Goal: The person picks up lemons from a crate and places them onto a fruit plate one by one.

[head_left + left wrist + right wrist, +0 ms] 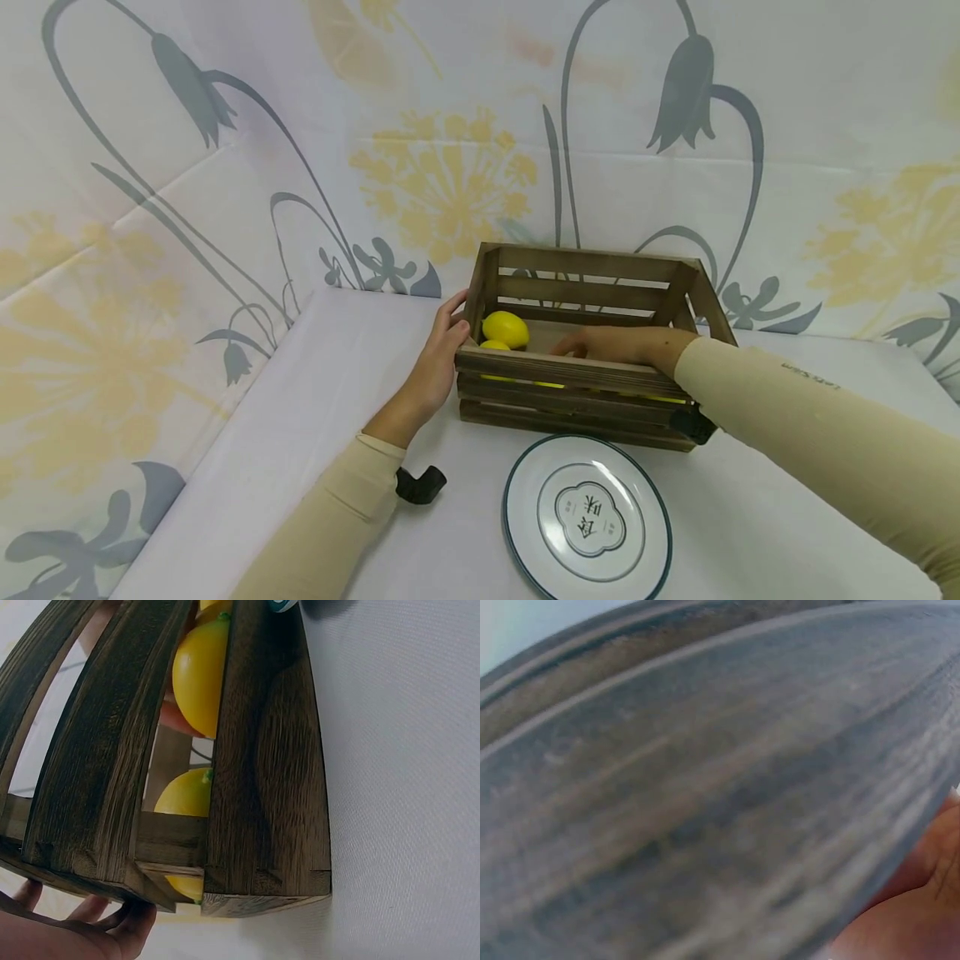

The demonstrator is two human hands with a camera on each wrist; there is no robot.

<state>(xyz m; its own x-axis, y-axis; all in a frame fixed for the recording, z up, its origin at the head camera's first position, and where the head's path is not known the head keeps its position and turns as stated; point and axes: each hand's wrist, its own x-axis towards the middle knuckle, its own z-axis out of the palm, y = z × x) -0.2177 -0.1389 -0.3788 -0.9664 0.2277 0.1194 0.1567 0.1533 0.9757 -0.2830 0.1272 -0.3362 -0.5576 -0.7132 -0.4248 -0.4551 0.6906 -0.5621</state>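
lemons (506, 330) lie inside the slatted crate (555, 371), two visible by its left end. the left hand (431, 367) rests relaxed fingers against that end; the right hand (626, 343) reaches in, its grip hidden from me. a plate (588, 567) lies nearby.

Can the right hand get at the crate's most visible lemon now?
Probably yes: the right hand is inside the open-topped crate, and the head view shows nothing between it and that lemon.

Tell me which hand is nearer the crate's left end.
Left. The left hand touches the left end; the right hand is inside the crate, farther right.
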